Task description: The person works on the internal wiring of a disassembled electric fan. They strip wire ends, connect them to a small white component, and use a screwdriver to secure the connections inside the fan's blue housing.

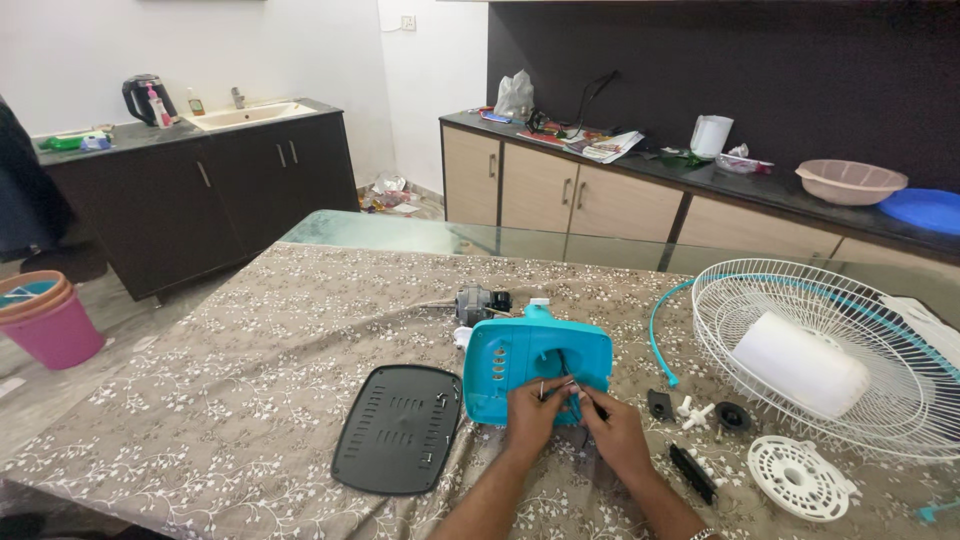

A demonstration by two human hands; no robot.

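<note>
On the floral tablecloth (250, 350), both hands (575, 415) pinching thin wires (570, 385) against a smooth turquoise plastic housing (520, 355)

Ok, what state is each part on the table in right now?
Teal housing: lying on the table, both hands on its lower edge.
Left hand: fingers pinched at the housing.
Right hand: pinching a small dark part, unclear what.
Black vented cover: off, flat beside the housing.
White wire guard: detached, lying on the table.
Motor: bare, behind the housing.

head view | looks down, forward | close over table (250, 380)
</note>
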